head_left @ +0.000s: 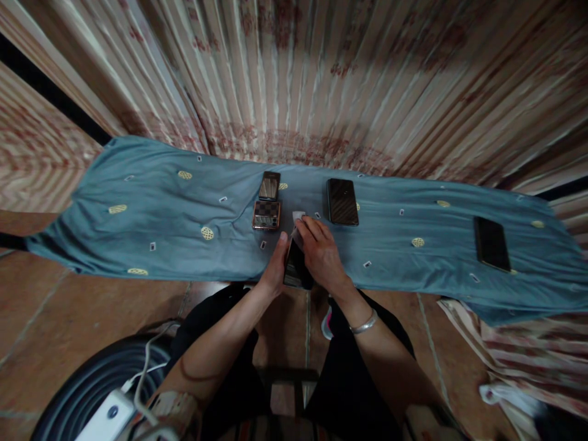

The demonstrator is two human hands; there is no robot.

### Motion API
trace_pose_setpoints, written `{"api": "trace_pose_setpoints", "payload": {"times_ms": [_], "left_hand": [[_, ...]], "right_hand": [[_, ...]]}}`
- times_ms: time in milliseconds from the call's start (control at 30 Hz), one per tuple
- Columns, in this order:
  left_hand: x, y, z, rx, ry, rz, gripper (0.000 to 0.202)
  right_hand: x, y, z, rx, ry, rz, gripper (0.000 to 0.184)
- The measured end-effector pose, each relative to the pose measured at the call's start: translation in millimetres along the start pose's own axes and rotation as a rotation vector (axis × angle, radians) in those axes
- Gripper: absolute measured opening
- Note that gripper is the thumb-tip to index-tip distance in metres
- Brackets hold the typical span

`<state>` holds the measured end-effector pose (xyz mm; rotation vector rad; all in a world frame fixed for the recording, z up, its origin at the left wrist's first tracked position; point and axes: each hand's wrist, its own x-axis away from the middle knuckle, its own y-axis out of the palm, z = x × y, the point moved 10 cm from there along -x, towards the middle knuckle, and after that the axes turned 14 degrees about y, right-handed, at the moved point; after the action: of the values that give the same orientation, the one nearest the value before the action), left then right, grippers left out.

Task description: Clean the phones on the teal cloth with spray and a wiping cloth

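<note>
My left hand (276, 262) grips a dark smartphone (297, 269) along its left edge, thumb lying on that side. Over the phone's upper right part, my right hand (321, 251) is closed with its fingertips pressing a small whitish wipe or cloth (298, 215) against it. Part of the cloth is hidden under those fingers. Just beyond the left hand lies a flip phone with a checkered cover (266, 215), and behind it a small dark phone (269, 185). A larger black phone (342, 201) rests beyond my right hand.
A blue patterned cloth (174, 214) covers the long narrow surface. Another black phone (492, 243) lies towards its right end. Pleated curtains (294, 79) hang behind. On the tiled floor at lower left are a dark round ribbed object (64, 383) and a white device (108, 416) with a cable.
</note>
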<state>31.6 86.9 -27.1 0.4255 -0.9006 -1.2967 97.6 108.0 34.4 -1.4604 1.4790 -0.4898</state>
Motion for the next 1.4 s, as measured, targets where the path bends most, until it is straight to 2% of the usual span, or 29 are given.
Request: {"api": "trace_pose_setpoints", "payload": {"times_ms": [667, 900, 1100, 1300, 1400], "left_hand": [[0, -0.8, 6, -0.008, -0.006, 0.006, 0.062], [1, -2.1, 6, 0.025, -0.046, 0.052, 0.059], [0, -2.4, 11, 0.010, -0.034, 0.050, 0.062], [-2, -5.6, 12, -0.009, -0.038, 0.046, 0.063], [-4, -8.3, 12, -0.017, -0.033, 0.050, 0.063]], "right_hand": [[-1, 1, 15, 0.003, 0.073, 0.076, 0.054], [-1, 6, 16, 0.019, 0.077, 0.004, 0.053], [2, 4, 12, -0.007, 0.040, 0.044, 0.055], [4, 10, 7, 0.001, 0.043, -0.035, 0.054], [6, 9, 3, 0.013, 0.039, -0.032, 0.051]]}}
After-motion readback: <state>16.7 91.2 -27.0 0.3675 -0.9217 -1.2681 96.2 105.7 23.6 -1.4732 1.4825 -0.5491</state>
